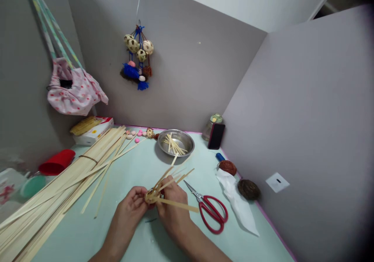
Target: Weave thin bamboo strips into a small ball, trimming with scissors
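Note:
Between my two hands is a small, partly woven ball of pale bamboo strips point(151, 196), with several loose strip ends sticking out up and to the right. My left hand point(133, 205) pinches the ball from the left with closed fingers. On its other side my right hand point(175, 201) is closed at the ball, its fingers among the strips; which strip they grip is partly hidden. One long strip end runs rightward across the right hand. Red-handled scissors point(212, 211) lie just right of that hand, blades pointing up and left.
A bundle of long bamboo strips point(68, 188) spans the left. A metal bowl point(189, 151) with short strips stands behind my hands. To the right lie white tissue point(238, 205), a brown yarn ball point(248, 189) and a leaning phone point(216, 136). Woven balls point(142, 55) hang on the wall.

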Demonstrator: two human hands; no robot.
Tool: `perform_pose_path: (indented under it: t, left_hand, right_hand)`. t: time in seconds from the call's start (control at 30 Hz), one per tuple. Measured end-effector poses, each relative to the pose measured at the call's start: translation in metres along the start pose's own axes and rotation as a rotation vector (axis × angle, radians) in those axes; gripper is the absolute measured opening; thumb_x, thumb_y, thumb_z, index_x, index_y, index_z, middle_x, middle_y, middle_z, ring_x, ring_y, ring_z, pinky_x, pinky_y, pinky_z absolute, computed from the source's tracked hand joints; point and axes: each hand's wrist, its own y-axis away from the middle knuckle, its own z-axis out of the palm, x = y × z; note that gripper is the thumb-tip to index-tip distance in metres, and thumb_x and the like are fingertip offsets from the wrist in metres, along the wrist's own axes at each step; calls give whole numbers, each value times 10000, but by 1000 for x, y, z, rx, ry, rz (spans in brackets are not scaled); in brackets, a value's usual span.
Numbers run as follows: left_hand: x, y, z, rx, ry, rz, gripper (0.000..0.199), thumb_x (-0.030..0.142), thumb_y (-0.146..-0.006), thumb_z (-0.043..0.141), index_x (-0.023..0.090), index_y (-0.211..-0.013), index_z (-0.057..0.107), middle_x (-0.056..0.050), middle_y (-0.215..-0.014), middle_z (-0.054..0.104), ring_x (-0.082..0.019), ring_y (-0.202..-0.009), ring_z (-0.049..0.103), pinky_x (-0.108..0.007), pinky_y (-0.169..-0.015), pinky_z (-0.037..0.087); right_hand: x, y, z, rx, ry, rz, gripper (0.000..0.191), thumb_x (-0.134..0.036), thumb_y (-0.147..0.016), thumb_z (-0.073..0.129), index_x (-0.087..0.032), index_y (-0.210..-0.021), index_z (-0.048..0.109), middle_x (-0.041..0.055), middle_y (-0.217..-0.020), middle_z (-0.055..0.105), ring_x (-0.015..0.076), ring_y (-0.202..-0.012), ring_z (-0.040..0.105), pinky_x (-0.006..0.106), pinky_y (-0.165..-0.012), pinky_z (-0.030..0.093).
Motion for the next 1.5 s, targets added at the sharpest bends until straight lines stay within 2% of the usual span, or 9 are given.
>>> perform_pose_path:
  t: [0.2, 0.4, 0.6, 0.83, 1.03, 1.17, 1.37, 1.5]
  left_hand:
    - [-3, 2, 3, -24, -20, -14, 174, 227, -701, 725, 198, -806, 589, -2, -774, 716, -189, -779, 697, -257, -717, 507]
    - [-9, 2, 4, -29, -31, -17, 155, 209, -703, 714, 206, -783, 581, 26, -735, 685, -168, -739, 676, -245, -691, 495]
    - [-3, 1, 4, -32, -44, -25, 162, 227, -690, 728, 198, -778, 595, 21, -726, 689, -175, -749, 676, -249, -712, 499]
    - [6, 4, 5, -19, -58, -40, 162, 225, -685, 754, 200, -762, 614, 35, -728, 676, -153, -731, 672, -218, -691, 504]
    - [0, 1, 1, -21, -35, -40, 199, 262, -693, 751, 198, -809, 603, 15, -755, 694, -184, -766, 701, -276, -754, 541]
    - [-1, 2, 2, -31, -37, -42, 207, 272, -701, 750, 197, -822, 600, 11, -758, 702, -186, -772, 705, -276, -757, 543]
    - [2, 5, 5, -4, -66, -37, 214, 312, -703, 755, 204, -795, 595, 17, -754, 698, -193, -792, 709, -278, -759, 549]
    - [7, 4, 3, 12, -92, -10, 204, 309, -708, 752, 202, -791, 600, 0, -758, 720, -207, -794, 712, -283, -747, 546]
  right_hand:
    - [-2, -6, -6, -67, 55, 13, 123, -84, -778, 588, -204, -782, 560, 31, -850, 641, 186, -696, 591, 271, -571, 316]
    - [-5, -11, -16, -154, 58, 55, 113, -85, -781, 606, -194, -776, 580, 26, -819, 652, 174, -679, 596, 266, -577, 325]
    - [-3, -8, -9, -76, 53, 34, 123, -109, -782, 632, -205, -722, 585, 28, -842, 661, 189, -739, 611, 282, -590, 322]
    - [0, -10, -4, -112, -40, 111, 65, -142, -807, 640, -183, -772, 603, 23, -804, 670, 164, -702, 610, 256, -617, 383]
    - [3, -11, -10, -160, -68, 41, 134, -72, -774, 575, -198, -806, 605, 20, -874, 646, 163, -753, 615, 243, -637, 397]
    - [1, -9, -13, -149, -55, 13, 112, -95, -791, 555, -202, -808, 583, 21, -876, 621, 166, -730, 590, 253, -623, 385]
    - [2, -9, -15, -158, -117, 11, 176, -33, -773, 540, -208, -793, 542, -8, -847, 607, 148, -770, 593, 230, -660, 400]
    - [-3, -6, -13, -128, 34, -47, 141, -73, -824, 549, -211, -854, 561, 18, -901, 617, 178, -808, 588, 266, -700, 416]
